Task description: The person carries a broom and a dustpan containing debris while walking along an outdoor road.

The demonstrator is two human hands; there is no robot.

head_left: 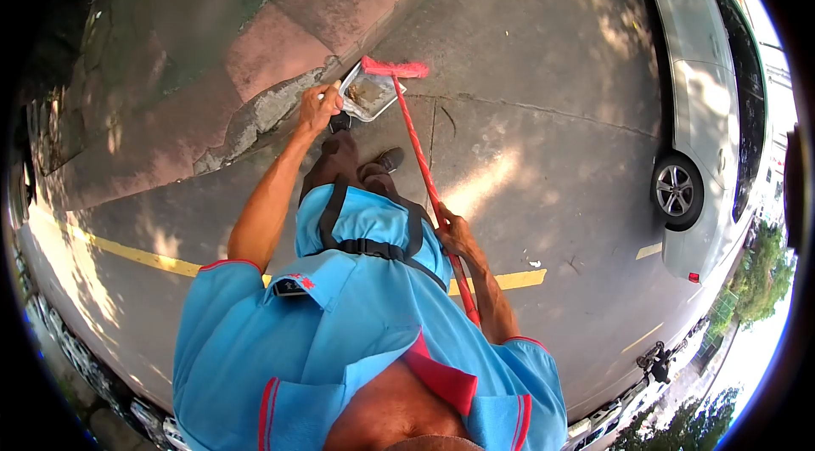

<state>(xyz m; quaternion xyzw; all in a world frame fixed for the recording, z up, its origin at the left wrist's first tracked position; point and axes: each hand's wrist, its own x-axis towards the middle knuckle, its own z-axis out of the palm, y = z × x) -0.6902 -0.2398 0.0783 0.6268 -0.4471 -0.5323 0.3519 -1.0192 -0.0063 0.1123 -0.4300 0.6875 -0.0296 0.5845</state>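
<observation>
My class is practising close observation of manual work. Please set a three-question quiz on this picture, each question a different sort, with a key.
1. Multiple choice. What does the left hand hold?
A) a bucket
B) a dustpan
C) a hose

2. True or false. The right hand grips the broom by its bristles.

3. Fill in the missing word. The line painted on the ground on either side of the person is ______.

Key:
1. B
2. False; the right hand is on the broom's red handle.
3. yellow
</observation>
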